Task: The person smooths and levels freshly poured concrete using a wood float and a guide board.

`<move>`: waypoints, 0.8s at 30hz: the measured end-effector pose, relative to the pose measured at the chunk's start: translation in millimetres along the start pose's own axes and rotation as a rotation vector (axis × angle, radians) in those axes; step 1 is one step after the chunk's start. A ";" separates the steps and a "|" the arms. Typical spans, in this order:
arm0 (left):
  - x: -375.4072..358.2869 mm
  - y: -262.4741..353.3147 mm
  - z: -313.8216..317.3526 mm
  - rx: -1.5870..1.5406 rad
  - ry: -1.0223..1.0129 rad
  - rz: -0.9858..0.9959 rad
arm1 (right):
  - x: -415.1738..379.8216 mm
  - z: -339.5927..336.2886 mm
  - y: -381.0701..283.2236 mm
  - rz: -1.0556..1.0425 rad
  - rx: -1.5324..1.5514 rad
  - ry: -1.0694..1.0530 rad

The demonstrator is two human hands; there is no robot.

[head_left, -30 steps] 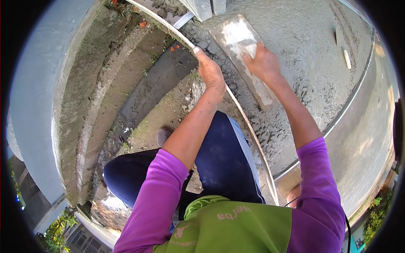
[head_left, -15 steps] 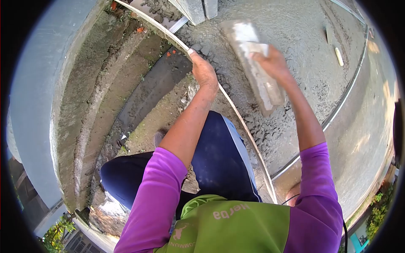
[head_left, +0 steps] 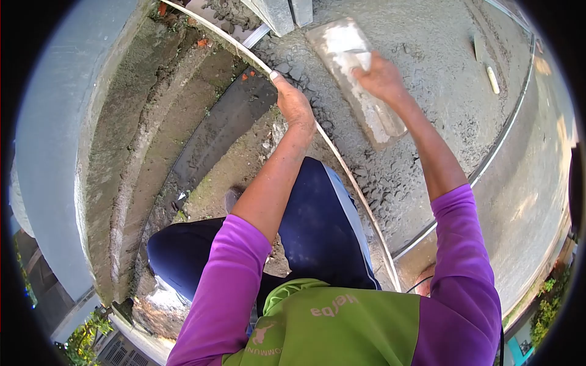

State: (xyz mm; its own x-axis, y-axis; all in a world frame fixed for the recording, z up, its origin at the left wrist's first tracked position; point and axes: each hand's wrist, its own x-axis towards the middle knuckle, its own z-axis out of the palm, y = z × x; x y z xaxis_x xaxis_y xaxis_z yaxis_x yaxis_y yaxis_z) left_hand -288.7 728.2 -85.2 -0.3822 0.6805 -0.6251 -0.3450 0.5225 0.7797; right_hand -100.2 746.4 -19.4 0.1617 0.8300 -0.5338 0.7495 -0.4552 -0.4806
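My right hand (head_left: 383, 78) is closed round the grip of a long, flat plastering float (head_left: 379, 122). The float lies on rough, wet grey concrete (head_left: 433, 61), its surface smeared with pale mortar. To the left, my left hand (head_left: 295, 105) is wrapped over a thin, pale edging board (head_left: 349, 168) that borders the concrete, thumb on top. Part of the board is hidden under that hand. Between the board and the float the concrete looks lumpy; further right it looks smoother.
A trowel with a white handle (head_left: 492, 80) rests on the concrete at the right. A grey post (head_left: 271, 15) stands at the top. A thin straight edge (head_left: 482, 168) bounds the right side. Left of the board are a dirt ledge and a grey wall (head_left: 55, 152).
My right hand has moved the float up and to the left across the concrete. My left hand keeps its hold on the board in about the same place.
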 end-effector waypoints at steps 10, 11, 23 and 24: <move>6.6 -7.1 -1.1 0.044 0.027 0.040 | -23.0 -5.1 86.4 -0.087 -0.094 0.254; 1.7 -3.3 -0.7 0.050 0.047 0.029 | -4.1 -6.7 90.7 -0.130 -0.191 0.347; -3.8 5.8 -6.3 0.063 -0.132 -0.038 | -15.4 45.1 6.4 -0.196 -0.254 0.267; 1.1 4.5 -8.2 0.106 -0.116 -0.066 | 1.4 43.7 -6.7 -0.207 -0.216 0.279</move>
State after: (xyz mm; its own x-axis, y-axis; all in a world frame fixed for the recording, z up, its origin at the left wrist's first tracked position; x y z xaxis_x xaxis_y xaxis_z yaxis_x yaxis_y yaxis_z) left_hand -297.7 727.1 -82.6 -0.2584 0.6941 -0.6719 -0.2712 0.6154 0.7401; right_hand -133.0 736.5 -47.3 0.1387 0.9661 -0.2179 0.8975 -0.2156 -0.3848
